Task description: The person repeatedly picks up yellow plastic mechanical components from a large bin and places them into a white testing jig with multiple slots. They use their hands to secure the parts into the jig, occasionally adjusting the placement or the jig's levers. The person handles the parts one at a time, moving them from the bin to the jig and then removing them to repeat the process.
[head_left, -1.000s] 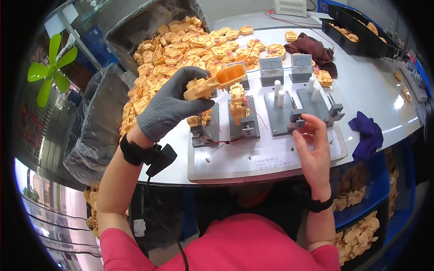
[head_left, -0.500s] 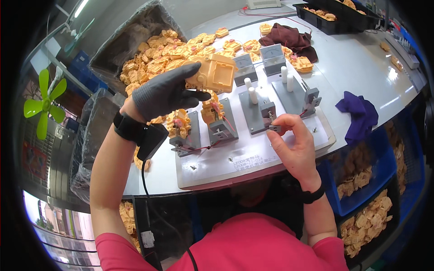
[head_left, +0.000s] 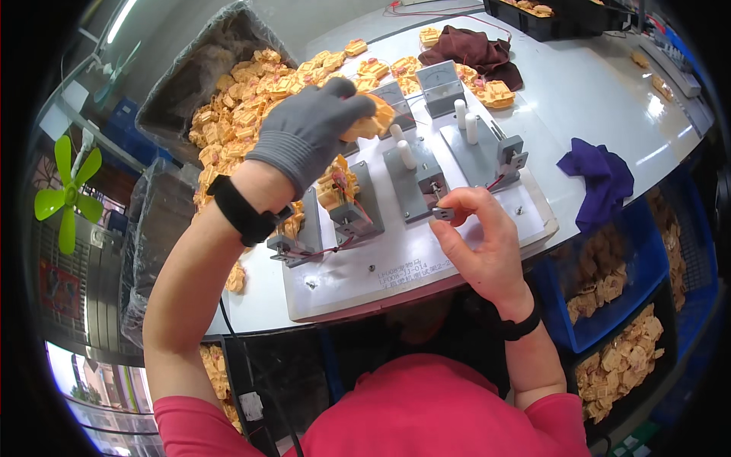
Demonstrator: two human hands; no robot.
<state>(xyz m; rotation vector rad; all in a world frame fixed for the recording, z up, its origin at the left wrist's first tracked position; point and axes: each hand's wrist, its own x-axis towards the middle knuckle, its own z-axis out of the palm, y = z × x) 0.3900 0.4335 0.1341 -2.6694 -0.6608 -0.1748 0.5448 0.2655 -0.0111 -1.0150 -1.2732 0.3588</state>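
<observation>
My left hand (head_left: 308, 133), in a grey glove, is closed around an orange plastic part (head_left: 373, 122) and holds it above the white fixture board (head_left: 396, 266). My bare right hand (head_left: 480, 244) pinches a small grey clamp knob (head_left: 443, 213) at the near end of the middle grey jig (head_left: 415, 179). Another orange part (head_left: 339, 183) sits seated in the left jig (head_left: 354, 209). White pegs (head_left: 466, 122) stand upright on the right jig.
A heap of orange parts (head_left: 251, 107) spills from a grey lined bin (head_left: 190, 84) at the back left. A dark red cloth (head_left: 472, 49), a purple cloth (head_left: 601, 179), two panel meters (head_left: 442, 76), blue bins (head_left: 609, 266) of parts below the table edge, a green fan (head_left: 65, 190).
My left hand has carried the orange part slightly right and nearer over the jigs. My right hand stays at the middle jig's clamp. The view has tilted and shifted.
</observation>
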